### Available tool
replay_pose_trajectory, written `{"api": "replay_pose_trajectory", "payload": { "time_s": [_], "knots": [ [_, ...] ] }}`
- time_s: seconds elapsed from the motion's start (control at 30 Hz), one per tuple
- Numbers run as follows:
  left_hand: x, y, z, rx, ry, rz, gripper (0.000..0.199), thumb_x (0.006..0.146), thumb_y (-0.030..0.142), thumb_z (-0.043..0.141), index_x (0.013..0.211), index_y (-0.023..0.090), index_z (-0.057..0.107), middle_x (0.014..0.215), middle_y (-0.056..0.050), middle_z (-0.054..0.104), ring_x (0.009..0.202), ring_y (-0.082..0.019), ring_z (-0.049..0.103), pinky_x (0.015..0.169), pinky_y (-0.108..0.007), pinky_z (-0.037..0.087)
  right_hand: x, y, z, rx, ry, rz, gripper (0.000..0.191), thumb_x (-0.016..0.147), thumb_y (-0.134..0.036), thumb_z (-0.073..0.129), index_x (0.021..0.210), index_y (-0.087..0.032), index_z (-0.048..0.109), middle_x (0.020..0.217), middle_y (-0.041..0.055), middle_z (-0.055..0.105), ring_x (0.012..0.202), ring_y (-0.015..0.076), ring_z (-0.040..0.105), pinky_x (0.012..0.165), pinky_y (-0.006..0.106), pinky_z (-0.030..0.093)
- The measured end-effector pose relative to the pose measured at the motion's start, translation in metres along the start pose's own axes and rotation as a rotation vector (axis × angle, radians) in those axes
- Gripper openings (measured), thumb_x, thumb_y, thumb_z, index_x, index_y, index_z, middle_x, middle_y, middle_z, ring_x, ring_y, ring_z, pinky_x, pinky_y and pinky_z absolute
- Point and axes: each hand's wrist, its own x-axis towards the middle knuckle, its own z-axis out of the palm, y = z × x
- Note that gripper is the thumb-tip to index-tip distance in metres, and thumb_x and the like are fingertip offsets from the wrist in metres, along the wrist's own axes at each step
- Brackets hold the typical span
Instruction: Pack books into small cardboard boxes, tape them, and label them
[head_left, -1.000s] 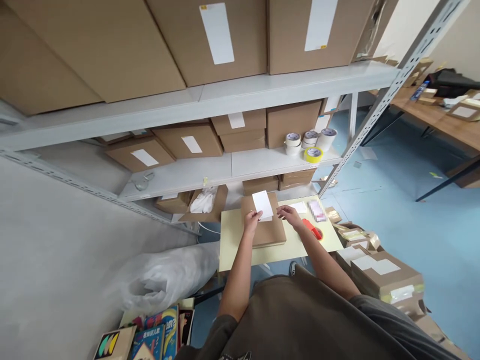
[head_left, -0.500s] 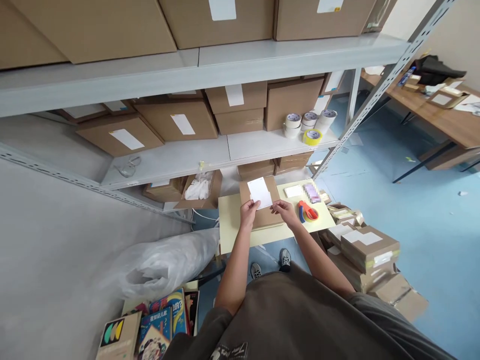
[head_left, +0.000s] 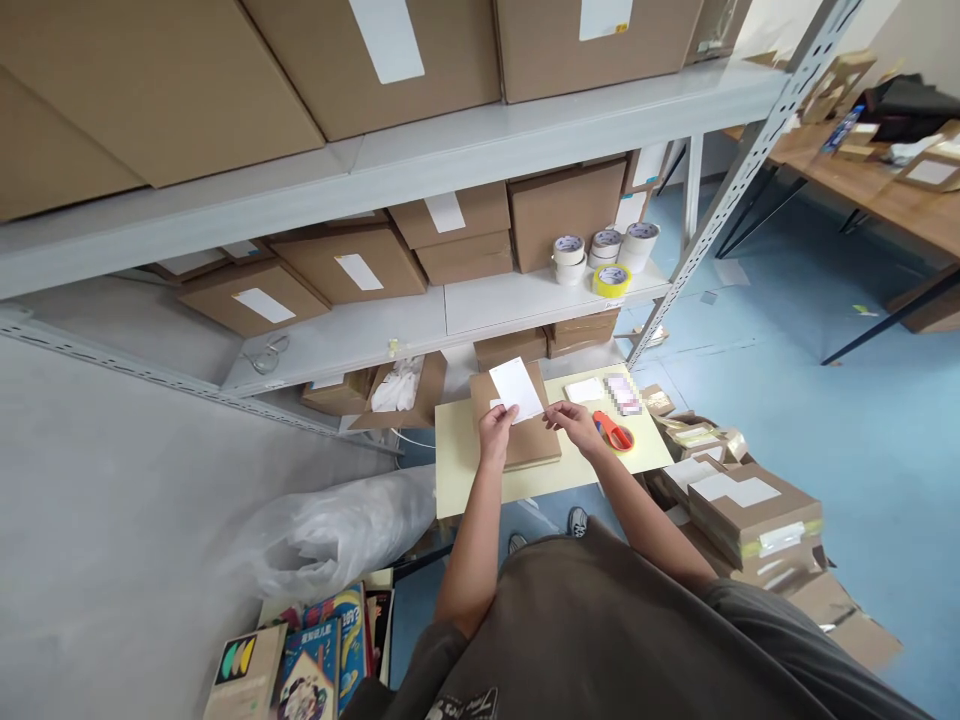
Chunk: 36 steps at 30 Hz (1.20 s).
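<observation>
Cloudy clear plastic wrap, bulky & rolled point(head_left: 352, 515), lies just off the L edge of the pale-yellow rectangular table point(head_left: 456, 470). On the table, a bit L of ctr, sits a flat brown cardboard box point(head_left: 536, 445), reaching nearly to the far edge. L hand point(head_left: 496, 435) is over the box's L part, thumb on top, closed on the lower edge of a white rectangular paper sheet point(head_left: 517, 385); the sheet is above the box, tilted. R hand point(head_left: 574, 425) is at the sheet's lower R corner, fingers bent, tips close together; prob. touching the corner, but too small to tell if it's pinched. Farther R, near the far edge, lies a small white rectangular stack point(head_left: 583, 390); by the far R corner, a pink-and-white blurred flat item point(head_left: 623, 394). Nearer the R edge: a red-orange tape dispenser w/ a round roll point(head_left: 613, 430), just R of R hand. Taped brown cardboard boxes point(head_left: 750, 500) are piled beyond the R edge.
</observation>
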Motion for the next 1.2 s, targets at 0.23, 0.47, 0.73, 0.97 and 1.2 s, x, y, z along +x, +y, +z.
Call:
{"api": "replay_pose_trajectory", "payload": {
  "time_s": [0.23,0.47,0.73,0.97,1.2],
  "knots": [
    [-0.015,0.011,0.026,-0.056,0.042,0.017,0.047,0.066,0.054,0.095,0.088,0.016,0.080,0.091,-0.007,0.080,0.086,-0.022,0.070,0.083,-0.033,0.052,0.000,-0.006,-0.019,0.052,-0.051,-0.009,0.030,0.079,-0.052,0.079,0.079,-0.023,0.073,0.081,0.0034,0.077,0.071,0.0177,0.065,0.073,0.033,0.053],
    [-0.021,0.007,0.038,0.032,0.068,0.012,0.052,0.068,0.056,0.092,0.098,0.015,0.079,0.095,-0.009,0.078,0.088,-0.023,0.071,0.083,-0.035,0.054,-0.002,-0.008,-0.035,0.068,-0.117,-0.036,0.031,0.083,-0.053,0.078,0.080,-0.023,0.072,0.076,0.0020,0.073,0.071,0.0179,0.064,0.074,0.034,0.052],
    [-0.042,0.026,0.059,0.353,-0.027,0.228,0.031,0.081,0.046,0.085,0.100,0.021,0.082,0.103,-0.011,0.079,0.092,-0.023,0.074,0.085,-0.036,0.058,-0.004,-0.020,-0.044,0.071,-0.182,-0.118,0.033,0.087,-0.056,0.078,0.090,-0.023,0.072,0.081,0.0023,0.072,0.076,0.0186,0.064,0.078,0.036,0.053],
    [-0.050,0.032,0.077,0.246,-0.130,0.168,0.031,0.080,0.048,0.084,0.090,0.019,0.083,0.092,-0.009,0.082,0.089,-0.025,0.076,0.085,-0.037,0.059,-0.002,-0.021,-0.050,0.035,-0.218,-0.171,0.032,0.089,-0.055,0.076,0.088,-0.024,0.072,0.084,0.0026,0.070,0.080,0.0199,0.065,0.081,0.037,0.055],
    [-0.048,0.019,0.080,0.087,-0.053,0.047,0.041,0.079,0.058,0.082,0.092,0.019,0.081,0.097,-0.011,0.082,0.093,-0.026,0.077,0.084,-0.036,0.059,-0.001,-0.015,-0.060,-0.014,-0.219,-0.142,0.025,0.090,-0.049,0.073,0.088,-0.024,0.068,0.082,0.0008,0.068,0.079,0.0195,0.066,0.079,0.036,0.053]
  ]
}}
